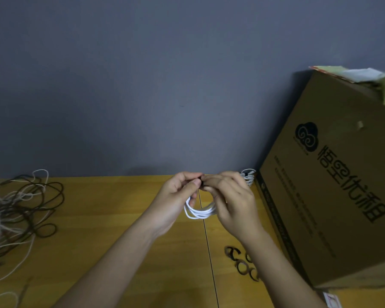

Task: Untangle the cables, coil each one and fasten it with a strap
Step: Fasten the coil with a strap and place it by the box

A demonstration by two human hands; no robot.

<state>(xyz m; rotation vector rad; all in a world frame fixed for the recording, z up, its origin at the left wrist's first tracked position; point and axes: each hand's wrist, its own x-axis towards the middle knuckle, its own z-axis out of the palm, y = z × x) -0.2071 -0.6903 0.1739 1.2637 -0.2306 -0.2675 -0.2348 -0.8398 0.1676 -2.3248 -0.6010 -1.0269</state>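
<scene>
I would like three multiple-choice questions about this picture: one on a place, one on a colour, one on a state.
1. Where is the tangled cable pile?
A. table's left side
B. inside the box
C. under the hands

2. What colour is the held coil?
A. black
B. white
C. red

3. What are the hands doing?
A. resting flat
B. both pinching at the coil's top
C. lifting the box

Answers:
1 A: tangled cable pile lies left on the table.
2 B: coil is white.
3 B: left hand and right hand meet there.

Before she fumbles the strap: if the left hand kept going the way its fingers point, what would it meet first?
The right hand: the left hand points right at it, fingertips nearly touching over the white coil.
</scene>
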